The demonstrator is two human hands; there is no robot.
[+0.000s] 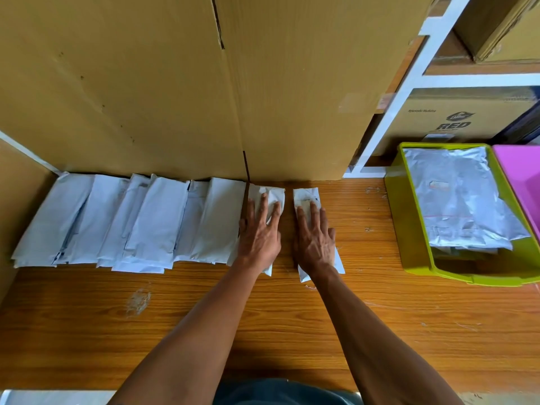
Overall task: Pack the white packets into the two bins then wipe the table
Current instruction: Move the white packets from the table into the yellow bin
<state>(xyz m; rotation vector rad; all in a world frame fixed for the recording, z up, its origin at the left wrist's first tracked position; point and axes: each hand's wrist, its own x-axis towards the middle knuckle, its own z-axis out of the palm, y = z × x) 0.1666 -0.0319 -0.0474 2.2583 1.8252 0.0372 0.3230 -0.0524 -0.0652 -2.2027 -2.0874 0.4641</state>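
Several white packets (pixel 152 223) lie in an overlapping row on the wooden table (pixel 204 317), against a big cardboard box. My left hand (pixel 260 232) rests flat, fingers straight, on the packet at the row's right end (pixel 273 197). A separate white packet (pixel 305 195) lies just to the right, with my right hand (pixel 314 238) pressing flat on it. At the right stands a green bin (pixel 409 223) holding several white packets (pixel 455 200). A pink bin (pixel 523 182) sits beside it, cut off by the frame edge.
A tall cardboard box (pixel 175 83) walls off the table's back, and another cardboard panel (pixel 17 206) closes the left side. White shelving (pixel 409 77) with printed cartons stands at the back right.
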